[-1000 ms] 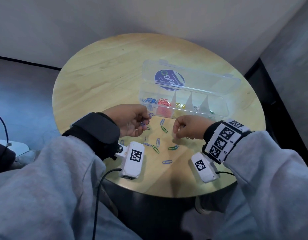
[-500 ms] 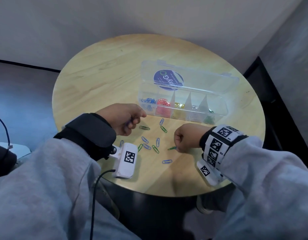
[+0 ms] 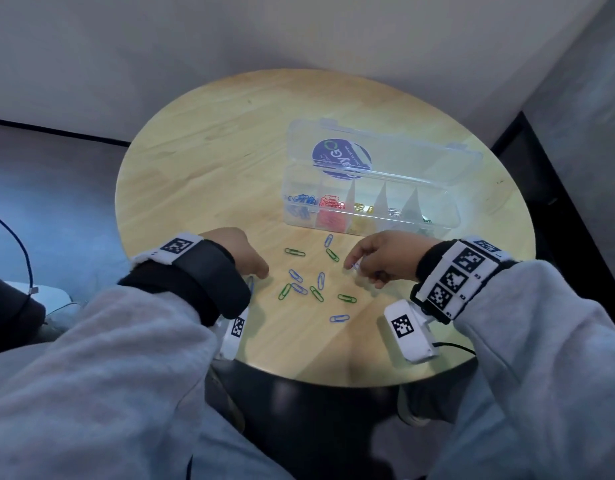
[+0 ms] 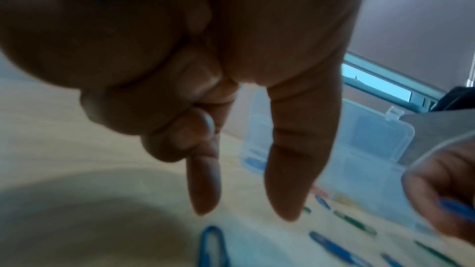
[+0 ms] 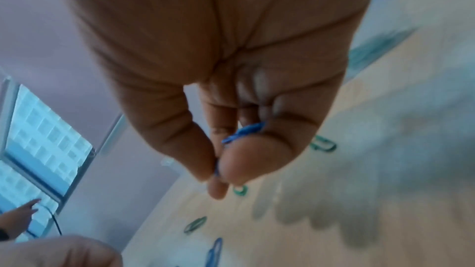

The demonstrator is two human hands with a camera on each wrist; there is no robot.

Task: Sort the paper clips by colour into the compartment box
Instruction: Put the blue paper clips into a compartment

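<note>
Since the earlier frame both hands had shifted. Head view: right hand (image 3: 385, 258) at 3 o'clock of the scattered blue and green wire paper clips (image 3: 313, 282); clear plastic compartment box (image 3: 368, 202) at 12 o'clock. Left wrist view: left hand (image 4: 205, 68) curled on a blue clip, forefinger and thumb straight. Right wrist view: fingers (image 5: 200, 149) pinched a blue clip (image 5: 241, 132). Clips judged light, springy, slippery; pinch across the loop.

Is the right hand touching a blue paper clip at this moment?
Touching. The right wrist view shows the right hand pinching a blue paper clip between thumb and fingers, above the table.

Round wooden table (image 3: 209, 174) with compartment box (image 3: 370, 206), loose paper clips (image 3: 316, 284)
</note>
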